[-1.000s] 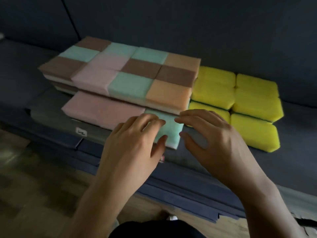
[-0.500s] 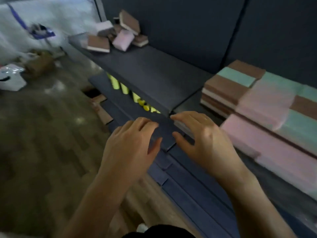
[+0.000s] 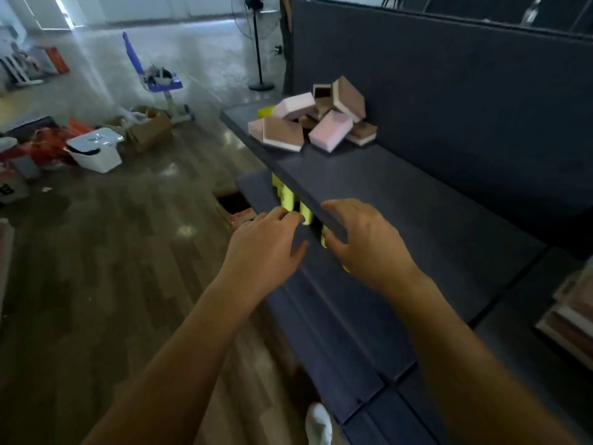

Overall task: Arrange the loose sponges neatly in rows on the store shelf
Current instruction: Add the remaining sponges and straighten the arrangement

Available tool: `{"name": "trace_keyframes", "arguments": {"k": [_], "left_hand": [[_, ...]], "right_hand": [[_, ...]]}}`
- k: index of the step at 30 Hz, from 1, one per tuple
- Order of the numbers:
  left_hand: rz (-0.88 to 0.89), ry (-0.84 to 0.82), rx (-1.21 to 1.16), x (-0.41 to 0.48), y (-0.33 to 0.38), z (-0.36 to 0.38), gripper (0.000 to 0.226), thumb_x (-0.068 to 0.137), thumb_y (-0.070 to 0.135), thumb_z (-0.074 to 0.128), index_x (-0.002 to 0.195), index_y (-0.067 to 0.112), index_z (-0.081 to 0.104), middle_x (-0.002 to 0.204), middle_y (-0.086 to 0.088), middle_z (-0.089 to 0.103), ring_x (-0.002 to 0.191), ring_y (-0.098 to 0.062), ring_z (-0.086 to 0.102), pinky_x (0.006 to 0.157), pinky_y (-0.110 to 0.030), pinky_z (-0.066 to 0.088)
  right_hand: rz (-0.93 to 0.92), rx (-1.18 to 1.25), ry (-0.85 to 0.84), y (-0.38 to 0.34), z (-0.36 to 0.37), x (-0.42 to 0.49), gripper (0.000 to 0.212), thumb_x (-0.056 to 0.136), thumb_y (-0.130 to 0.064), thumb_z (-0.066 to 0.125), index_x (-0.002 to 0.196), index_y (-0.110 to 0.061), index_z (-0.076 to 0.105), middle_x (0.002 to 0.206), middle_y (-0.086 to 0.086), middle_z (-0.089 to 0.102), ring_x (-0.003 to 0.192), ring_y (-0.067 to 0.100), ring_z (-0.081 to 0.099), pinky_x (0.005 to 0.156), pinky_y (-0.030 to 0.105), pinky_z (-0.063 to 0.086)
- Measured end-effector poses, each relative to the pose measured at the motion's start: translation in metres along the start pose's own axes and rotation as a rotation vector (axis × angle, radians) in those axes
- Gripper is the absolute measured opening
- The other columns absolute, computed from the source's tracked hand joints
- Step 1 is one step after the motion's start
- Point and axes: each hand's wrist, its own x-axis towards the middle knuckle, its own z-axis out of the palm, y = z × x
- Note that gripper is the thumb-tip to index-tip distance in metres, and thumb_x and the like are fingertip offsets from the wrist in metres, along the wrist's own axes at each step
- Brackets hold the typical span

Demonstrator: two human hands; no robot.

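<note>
**Left hand** (image 3: 263, 252): we list it hovering just off the front edge of the shelf (image 3: 417, 220). Its fingers are loosely curved and a little parted, and it holds nothing.

**Right hand** (image 3: 369, 245): just beside the left, thumb and fingers relaxed and spread, also holding nothing. It hangs over the shelf's front edge. We cannot tell whether it touches the board.

**Shelf**: a dark blue board running away from us toward the upper left, with a dark back panel (image 3: 449, 91) behind it.

**Loose sponges** (image 3: 316, 123): a jumbled heap at the far end of the shelf, well apart from both hands and ahead of them along the board.
- The blocks are pink or brown-faced and lean on one another at odd angles.
- A brown-faced sponge (image 3: 282, 133) lies at the heap's near left, with a pink sponge (image 3: 330, 134) tilted just beside it.
- We find no shared long axis, so we judge each piece will need turning before it joins a row.

**Governing relation**: the reach runs forward along the shelf's length. We judge the right hand slightly better placed, since it is in line with the board. The left hand stands outside the edge.

**Stacked sponges** (image 3: 574, 316): at the right border, on a lower level and partly cut off.

**Yellow items** (image 3: 287, 194): on a lower shelf under the board. We cannot make out what kind they are.

**Surroundings**: wooden floor (image 3: 112, 252), white bin (image 3: 96, 149), purple chair (image 3: 160, 81), standing fan (image 3: 258, 43).
</note>
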Motion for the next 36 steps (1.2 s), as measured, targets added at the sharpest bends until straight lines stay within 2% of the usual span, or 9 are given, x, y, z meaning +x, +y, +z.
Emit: {"name": "trace_keyframes", "arguments": {"k": [6,11,15,20,23,27,31,34,36], "left_hand": [[-0.028,-0.013,0.051,0.101,-0.035,0.02,0.034,0.092,0.038,0.054,0.122,0.022,0.056,0.119,0.0,0.059,0.108,-0.023,0.058,0.078,-0.036,0.045],[-0.066,-0.02,0.063,0.161,-0.063,0.037,0.04,0.092,0.041,0.054,0.128,0.025,0.054,0.125,0.002,0.057,0.111,-0.02,0.057,0.084,-0.036,0.049],[-0.09,-0.011,0.049,0.19,-0.085,0.047,0.037,0.09,0.038,0.057,0.125,0.024,0.054,0.124,0.001,0.056,0.109,-0.022,0.057,0.082,-0.037,0.049],[-0.081,0.038,0.008,0.223,-0.111,0.048,0.032,0.09,0.036,0.058,0.119,0.022,0.057,0.12,0.002,0.058,0.104,-0.02,0.058,0.073,-0.028,0.042],[-0.043,0.1,0.027,0.241,-0.129,0.05,0.033,0.087,0.035,0.06,0.116,0.019,0.058,0.118,0.0,0.058,0.103,-0.022,0.058,0.077,-0.035,0.049],[0.067,0.124,0.056,0.265,-0.148,0.056,0.044,0.08,0.032,0.069,0.119,0.016,0.057,0.124,-0.006,0.056,0.111,-0.028,0.053,0.088,-0.04,0.047],[0.236,0.093,0.038,0.281,-0.158,0.061,0.043,0.08,0.037,0.064,0.118,0.019,0.059,0.126,-0.004,0.055,0.115,-0.027,0.051,0.094,-0.04,0.044],[0.353,0.027,0.025,0.289,-0.165,0.07,0.046,0.077,0.036,0.067,0.12,0.019,0.06,0.128,-0.002,0.055,0.118,-0.026,0.05,0.095,-0.04,0.045],[0.394,-0.018,0.059,0.292,-0.171,0.079,0.056,0.074,0.034,0.073,0.126,0.019,0.059,0.136,-0.004,0.052,0.128,-0.026,0.046,0.103,-0.043,0.042]], "right_hand": [[-0.025,-0.052,-0.033,0.027,0.017,0.12,0.049,0.095,-0.032,0.058,0.141,-0.02,0.046,0.138,0.003,0.052,0.125,0.024,0.049,0.093,0.041,0.049],[-0.048,-0.031,-0.058,0.05,0.034,0.184,0.048,0.094,-0.032,0.059,0.139,-0.02,0.048,0.137,0.002,0.052,0.123,0.024,0.048,0.091,0.041,0.049],[-0.065,-0.006,-0.028,0.058,0.048,0.221,0.047,0.091,-0.029,0.062,0.136,-0.018,0.05,0.132,0.003,0.054,0.118,0.024,0.051,0.089,0.042,0.05],[-0.091,0.039,0.063,0.061,0.06,0.264,0.044,0.086,-0.017,0.067,0.128,-0.014,0.056,0.127,0.006,0.056,0.115,0.026,0.052,0.093,0.04,0.048],[-0.062,-0.028,0.147,0.065,0.064,0.292,0.045,0.082,-0.012,0.069,0.125,-0.01,0.057,0.128,0.008,0.056,0.118,0.026,0.051,0.099,0.038,0.045],[-0.034,-0.083,0.21,0.067,0.078,0.33,0.067,0.074,-0.006,0.073,0.137,-0.012,0.05,0.141,0.012,0.049,0.133,0.033,0.042,0.109,0.044,0.038],[0.03,-0.173,0.026,0.068,0.092,0.366,0.07,0.083,-0.011,0.065,0.147,-0.023,0.04,0.158,0.008,0.03,0.147,0.036,0.02,0.114,0.047,0.023],[0.045,-0.116,0.076,0.07,0.097,0.373,0.049,0.078,-0.013,0.061,0.127,-0.016,0.061,0.135,0.012,0.056,0.128,0.039,0.047,0.102,0.048,0.036],[0.082,-0.104,0.122,0.069,0.093,0.368,0.048,0.076,-0.013,0.066,0.124,-0.016,0.062,0.123,0.011,0.06,0.115,0.033,0.054,0.098,0.044,0.042]]}}
